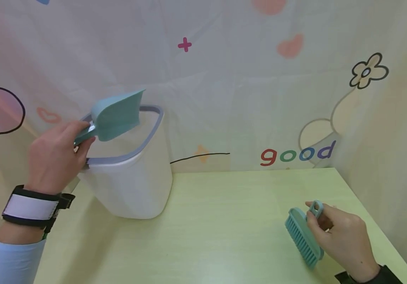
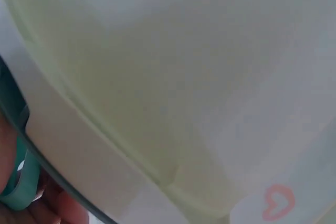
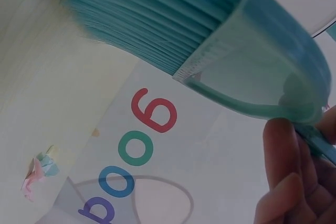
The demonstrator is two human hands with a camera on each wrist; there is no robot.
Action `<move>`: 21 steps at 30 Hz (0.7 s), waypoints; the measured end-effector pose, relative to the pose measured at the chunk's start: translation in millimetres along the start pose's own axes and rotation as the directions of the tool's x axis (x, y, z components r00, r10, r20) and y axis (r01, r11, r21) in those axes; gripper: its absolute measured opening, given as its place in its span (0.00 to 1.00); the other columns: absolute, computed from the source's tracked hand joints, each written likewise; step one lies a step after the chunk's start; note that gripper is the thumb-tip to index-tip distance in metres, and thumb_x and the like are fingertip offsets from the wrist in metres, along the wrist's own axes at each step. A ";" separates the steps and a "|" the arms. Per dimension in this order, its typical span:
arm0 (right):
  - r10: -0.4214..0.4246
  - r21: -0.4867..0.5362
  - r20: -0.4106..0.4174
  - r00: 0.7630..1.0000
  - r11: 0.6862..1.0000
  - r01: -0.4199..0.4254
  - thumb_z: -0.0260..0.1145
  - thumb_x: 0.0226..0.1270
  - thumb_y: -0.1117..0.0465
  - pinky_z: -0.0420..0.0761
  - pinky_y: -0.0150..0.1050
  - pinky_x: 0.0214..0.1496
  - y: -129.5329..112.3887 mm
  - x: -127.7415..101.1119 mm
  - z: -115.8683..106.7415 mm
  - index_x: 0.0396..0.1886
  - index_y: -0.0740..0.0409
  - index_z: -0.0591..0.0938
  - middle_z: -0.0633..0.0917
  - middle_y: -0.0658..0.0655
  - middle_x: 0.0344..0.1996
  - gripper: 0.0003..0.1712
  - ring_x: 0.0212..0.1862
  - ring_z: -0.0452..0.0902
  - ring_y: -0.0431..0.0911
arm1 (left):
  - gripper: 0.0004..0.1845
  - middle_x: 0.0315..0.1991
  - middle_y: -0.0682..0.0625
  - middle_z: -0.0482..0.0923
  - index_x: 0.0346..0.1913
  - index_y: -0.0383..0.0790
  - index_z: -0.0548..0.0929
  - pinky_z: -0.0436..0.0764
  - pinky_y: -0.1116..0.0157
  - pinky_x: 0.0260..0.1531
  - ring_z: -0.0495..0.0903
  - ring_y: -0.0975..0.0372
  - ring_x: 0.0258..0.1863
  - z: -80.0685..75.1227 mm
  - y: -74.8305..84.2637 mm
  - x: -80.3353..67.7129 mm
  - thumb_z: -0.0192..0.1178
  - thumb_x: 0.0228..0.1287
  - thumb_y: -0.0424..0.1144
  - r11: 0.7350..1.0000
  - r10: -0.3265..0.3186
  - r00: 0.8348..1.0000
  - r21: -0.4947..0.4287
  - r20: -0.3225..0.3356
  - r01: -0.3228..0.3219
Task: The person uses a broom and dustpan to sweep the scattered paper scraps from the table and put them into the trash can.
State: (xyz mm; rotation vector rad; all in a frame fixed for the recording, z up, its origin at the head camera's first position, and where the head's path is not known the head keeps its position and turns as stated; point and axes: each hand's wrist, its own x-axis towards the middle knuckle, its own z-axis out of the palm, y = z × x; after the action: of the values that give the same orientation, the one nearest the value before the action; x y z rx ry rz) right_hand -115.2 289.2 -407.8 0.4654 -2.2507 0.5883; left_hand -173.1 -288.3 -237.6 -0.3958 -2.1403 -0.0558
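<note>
My left hand [image 1: 56, 156] grips the short handle of a teal dustpan [image 1: 116, 116], which is tilted above the mouth of a white bin [image 1: 132, 189] with a blue-grey rim. The pan's inner face is turned partly away, so I cannot tell if anything lies in it. In the left wrist view, fingers [image 2: 71, 208] curl by the teal handle [image 2: 23, 187]. Over the table's right side, my right hand [image 1: 345, 236] pinches a teal hand brush [image 1: 304, 234] at its looped handle. Its bristles point left and down in the head view.
Crumpled coloured scraps [image 3: 41, 169] lie on the table near its back edge, visible in the right wrist view. The pale table [image 1: 221, 225] meets a printed curtain [image 1: 217, 98] at the back. The bin stands at the table's back left.
</note>
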 end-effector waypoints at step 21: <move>0.015 -0.006 0.016 1.000 1.000 -0.015 0.76 0.48 0.71 0.65 0.22 0.19 1.1 -2.2 -4.9 0.39 0.60 0.90 0.81 0.41 0.15 0.15 0.19 0.67 0.21 | 0.22 0.37 0.36 0.88 0.54 0.36 0.84 0.71 0.51 0.14 0.83 0.43 0.22 -20.7 5.9 -1.5 0.77 0.57 0.35 1.000 -0.005 0.998 0.017 0.056 0.004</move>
State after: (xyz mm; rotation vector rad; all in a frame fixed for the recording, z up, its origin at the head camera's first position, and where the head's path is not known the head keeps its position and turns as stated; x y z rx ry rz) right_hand -111.5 293.0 -406.8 0.4524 -2.2723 0.5879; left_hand -154.0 -286.9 -227.7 -0.3872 -2.1959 -0.0297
